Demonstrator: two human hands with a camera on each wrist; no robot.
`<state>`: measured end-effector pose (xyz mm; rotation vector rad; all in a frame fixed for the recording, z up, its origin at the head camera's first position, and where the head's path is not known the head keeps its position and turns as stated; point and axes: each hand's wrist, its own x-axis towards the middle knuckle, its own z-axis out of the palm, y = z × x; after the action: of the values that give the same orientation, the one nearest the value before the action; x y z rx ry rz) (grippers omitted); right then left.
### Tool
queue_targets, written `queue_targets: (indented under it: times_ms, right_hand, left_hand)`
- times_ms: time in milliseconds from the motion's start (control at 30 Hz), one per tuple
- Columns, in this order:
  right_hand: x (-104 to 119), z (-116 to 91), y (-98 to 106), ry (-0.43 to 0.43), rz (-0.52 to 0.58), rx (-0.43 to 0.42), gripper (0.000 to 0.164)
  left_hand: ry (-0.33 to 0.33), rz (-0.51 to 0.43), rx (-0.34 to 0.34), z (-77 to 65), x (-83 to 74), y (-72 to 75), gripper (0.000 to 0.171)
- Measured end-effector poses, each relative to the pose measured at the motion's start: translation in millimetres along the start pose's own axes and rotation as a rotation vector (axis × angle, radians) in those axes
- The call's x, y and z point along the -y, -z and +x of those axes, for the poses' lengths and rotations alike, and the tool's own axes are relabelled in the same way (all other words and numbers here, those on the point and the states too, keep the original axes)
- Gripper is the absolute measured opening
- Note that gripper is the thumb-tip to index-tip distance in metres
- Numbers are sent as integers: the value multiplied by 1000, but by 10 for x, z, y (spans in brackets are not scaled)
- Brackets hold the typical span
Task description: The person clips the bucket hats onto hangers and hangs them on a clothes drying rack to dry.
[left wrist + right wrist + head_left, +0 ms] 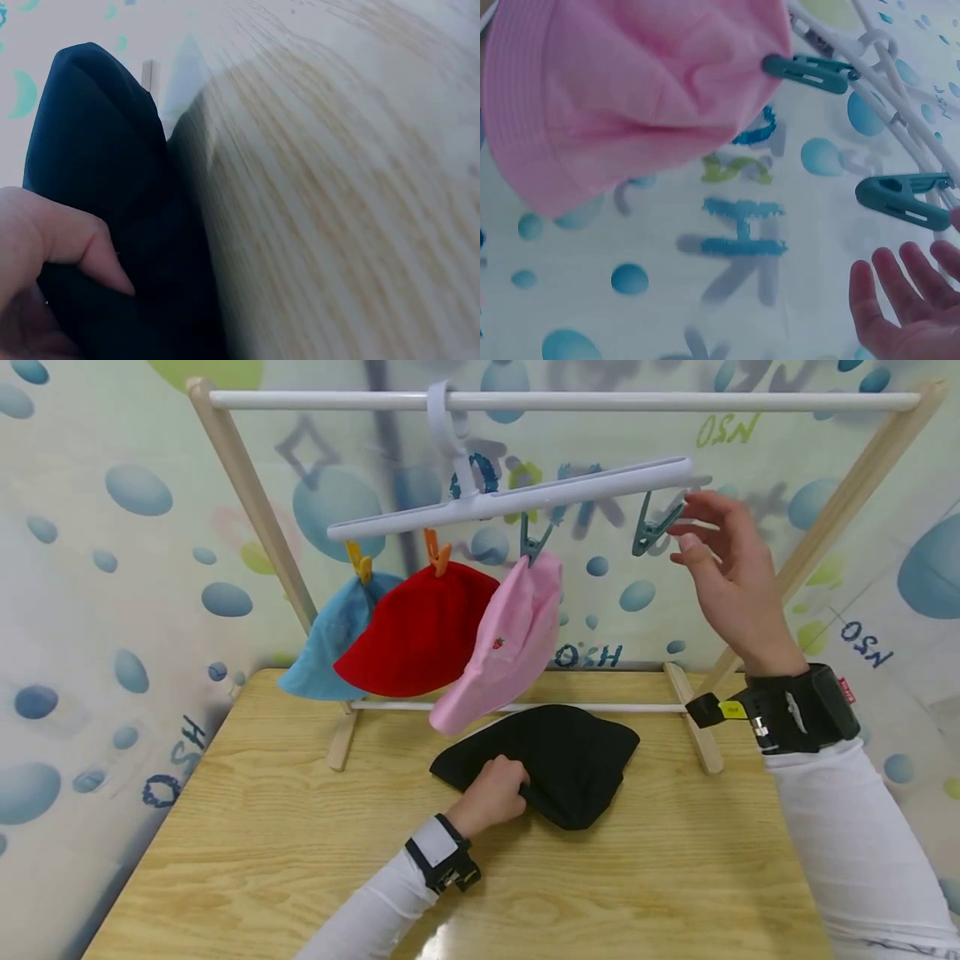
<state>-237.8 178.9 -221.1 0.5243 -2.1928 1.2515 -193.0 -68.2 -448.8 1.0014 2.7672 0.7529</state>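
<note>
My left hand (pixel 491 793) grips the edge of a black bucket hat (pixel 570 760) that lies on the table; in the left wrist view the thumb presses on its dark cloth (pixel 112 165). At the raised right end of a white hanger (pixel 517 502), my right hand (pixel 731 568) is beside an unloaded teal clothespin (pixel 651 531), fingers spread and loosely bent. A fingertip is at or very near the clip's handle; whether it touches, I cannot tell. Three hats hang from other clips: a light blue hat (pixel 330 635), a red hat (pixel 427 635) and a pink hat (pixel 510 639).
The hanger hooks over the white top bar (pixel 675 402) of a rack with wooden side legs (pixel 255 502). A lower white bar (pixel 630 707) runs behind the black hat. Below is the wood-grain table (pixel 247 843); behind is a dotted patterned backdrop (pixel 75 610).
</note>
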Motion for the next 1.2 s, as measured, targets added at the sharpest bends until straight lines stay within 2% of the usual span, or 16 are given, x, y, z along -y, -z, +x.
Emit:
queue_targets:
  times_ms: [100,233,300,400,500,633,800,1200]
  right_hand:
    - [35,47,-35,-18,191,-4,34]
    - [36,62,-71,-40,427,-23,27]
    - [33,61,-82,-51,493,-33,25]
    - [30,49,-87,-50,562,-26,23]
    - [17,30,-90,-27,596,-1,21]
    - [-32,-9,-96,6,569,22,21]
    - [-107,-62,-108,1,574,62,19]
    - [-192,-147,-152,-11,570,174,15]
  left_hand:
    - [-8,-9,1,1,-2,-2,35]
    - [-33,-10,-5,2,-7,0,12]
    - [-47,-17,-11,5,-14,4,4]
    - [-61,-65,-21,21,-39,18,5]
    - [-77,-120,-53,49,-89,56,6]
    - [-103,-167,-122,109,-178,132,9]
    - [-123,-168,-196,190,-260,222,12]
    - [-156,-192,-277,361,-334,454,15]
